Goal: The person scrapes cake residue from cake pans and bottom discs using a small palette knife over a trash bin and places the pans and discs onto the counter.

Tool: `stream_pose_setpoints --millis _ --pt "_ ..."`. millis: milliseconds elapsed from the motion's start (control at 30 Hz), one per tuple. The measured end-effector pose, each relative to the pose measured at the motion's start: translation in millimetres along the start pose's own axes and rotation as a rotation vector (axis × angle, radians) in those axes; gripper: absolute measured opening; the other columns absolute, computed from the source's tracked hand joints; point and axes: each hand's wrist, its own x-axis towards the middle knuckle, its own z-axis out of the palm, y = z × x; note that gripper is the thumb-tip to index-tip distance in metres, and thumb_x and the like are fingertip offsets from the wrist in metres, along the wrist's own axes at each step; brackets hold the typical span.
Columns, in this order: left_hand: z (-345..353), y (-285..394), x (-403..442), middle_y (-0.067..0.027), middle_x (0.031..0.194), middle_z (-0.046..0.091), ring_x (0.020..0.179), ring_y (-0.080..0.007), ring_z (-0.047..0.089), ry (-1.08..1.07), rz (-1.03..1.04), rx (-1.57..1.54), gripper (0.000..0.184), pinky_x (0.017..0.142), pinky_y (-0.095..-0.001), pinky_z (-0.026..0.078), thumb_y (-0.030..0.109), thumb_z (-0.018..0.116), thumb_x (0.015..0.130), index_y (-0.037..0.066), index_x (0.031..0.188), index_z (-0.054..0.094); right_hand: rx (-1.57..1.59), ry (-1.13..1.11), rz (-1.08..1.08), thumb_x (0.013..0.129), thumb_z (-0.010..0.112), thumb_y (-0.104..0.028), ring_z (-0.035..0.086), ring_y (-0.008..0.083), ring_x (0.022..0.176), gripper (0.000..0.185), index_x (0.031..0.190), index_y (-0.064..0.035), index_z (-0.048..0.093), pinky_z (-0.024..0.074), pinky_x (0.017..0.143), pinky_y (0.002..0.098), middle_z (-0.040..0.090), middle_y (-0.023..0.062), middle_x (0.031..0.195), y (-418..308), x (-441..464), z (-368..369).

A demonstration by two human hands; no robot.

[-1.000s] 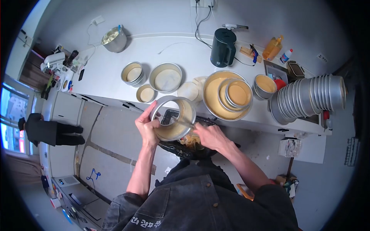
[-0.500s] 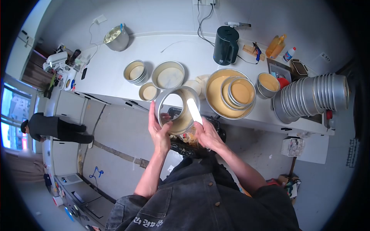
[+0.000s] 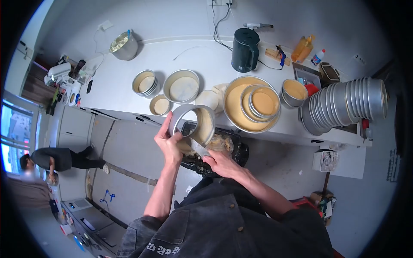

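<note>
My left fingers (image 3: 164, 125) have a tin (image 3: 206, 124), right fingers (image 3: 210, 158) a scraper (image 3: 199, 148) (blurry, I think); white worktop (image 3: 206, 60) cluttered, floor (image 3: 131, 139) grey.

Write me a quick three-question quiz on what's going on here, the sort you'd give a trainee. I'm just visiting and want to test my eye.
1. Which hand holds the metal ring?

2. True or false: the right hand is empty.

3. What sits below the two hands?
A) a chair
B) a black-lined bin
C) a bucket of water

Key:
1. The left hand.
2. False; it grips a flat-bladed scraper.
3. B.
</note>
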Motion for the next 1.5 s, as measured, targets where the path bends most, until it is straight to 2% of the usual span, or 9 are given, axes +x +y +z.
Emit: stream_pose_setpoints --millis 100,400,500,633,800,933,1067,1233,1500 --pt "-1 -5 -4 -0.0142 0.127 0.066 0.112 -0.0219 0.063 -0.011 -0.032 -0.061 0.079 0.104 -0.0299 0.045 -0.010 0.054 0.059 -0.006 0.138 0.061 -0.112 0.124 0.021 0.103 0.055 -0.025 0.068 0.0488 0.081 0.026 0.108 -0.0001 0.057 0.0515 0.068 0.0561 0.069 0.0272 0.084 2 15 -19" --pt "-6 6 -17 -0.0134 0.122 0.065 0.113 -0.0228 0.062 -0.073 0.052 0.131 0.078 0.105 -0.0324 0.044 -0.005 0.060 0.059 -0.001 0.137 0.065 -0.352 0.195 -0.286 0.099 0.058 -0.019 0.068 0.0485 0.072 0.020 0.106 -0.0007 0.056 0.0537 0.061 0.0581 0.068 0.0271 0.075 -2 14 -17" --pt "-2 11 -23 -0.0129 0.121 0.066 0.112 -0.0231 0.062 -0.065 0.081 0.137 0.079 0.106 -0.0318 0.043 -0.004 0.061 0.059 0.000 0.137 0.065 -0.462 0.260 0.138 0.097 0.059 -0.017 0.069 0.0486 0.072 0.021 0.104 0.0030 0.057 0.0548 0.064 0.0570 0.066 0.0291 0.071 -26 25 -43" --pt "1 20 -18 -0.0115 0.122 0.065 0.115 -0.0232 0.061 -0.052 0.162 0.187 0.077 0.107 -0.0323 0.042 -0.006 0.060 0.061 0.000 0.138 0.064 -0.280 0.088 0.045 0.098 0.058 -0.017 0.070 0.0443 0.083 0.021 0.108 0.0011 0.061 0.0546 0.074 0.0543 0.069 0.0288 0.090 -22 13 -20" --pt "-4 -6 -15 -0.0122 0.117 0.067 0.089 -0.0167 0.061 0.129 0.033 -0.053 0.076 0.085 -0.0278 0.048 -0.008 0.056 0.064 -0.004 0.140 0.060 0.226 -0.250 0.328 0.101 0.055 -0.023 0.064 0.0465 0.078 0.026 0.108 0.0020 0.060 0.0508 0.071 0.0498 0.068 0.0296 0.097 -38 9 -24" --pt "1 -4 -8 -0.0137 0.112 0.068 0.068 -0.0103 0.051 0.306 -0.056 -0.296 0.076 0.063 -0.0231 0.040 -0.010 0.051 0.066 -0.007 0.142 0.057 -0.182 0.267 0.143 0.101 0.058 -0.022 0.066 0.0488 0.083 0.022 0.101 0.0007 0.059 0.0497 0.070 0.0548 0.067 0.0282 0.087 -1 18 -21" --pt "4 -3 -7 -0.0139 0.113 0.068 0.069 -0.0107 0.051 0.295 -0.047 -0.279 0.075 0.063 -0.0234 0.041 -0.011 0.049 0.067 -0.006 0.142 0.057 0.050 0.077 -0.213 0.101 0.058 -0.023 0.064 0.0509 0.088 0.025 0.099 0.0012 0.059 0.0483 0.073 0.0567 0.067 0.0302 0.092 -12 4 8" --pt "0 -7 -7 -0.0145 0.113 0.068 0.072 -0.0124 0.053 0.341 -0.030 -0.288 0.077 0.064 -0.0233 0.042 -0.007 0.048 0.066 -0.008 0.143 0.055 -0.074 0.282 0.186 0.103 0.056 -0.022 0.066 0.0492 0.092 0.024 0.100 0.0022 0.059 0.0501 0.077 0.0558 0.067 0.0305 0.094 -27 20 -14" --pt "0 -11 -12 -0.0102 0.107 0.066 0.077 -0.0124 0.055 0.292 0.145 -0.208 0.078 0.070 -0.0235 0.045 -0.009 0.051 0.065 -0.006 0.142 0.057 -0.182 -0.034 0.123 0.101 0.054 -0.022 0.069 0.0447 0.093 0.027 0.112 0.0015 0.062 0.0519 0.080 0.0512 0.069 0.0285 0.098 -60 19 -25"
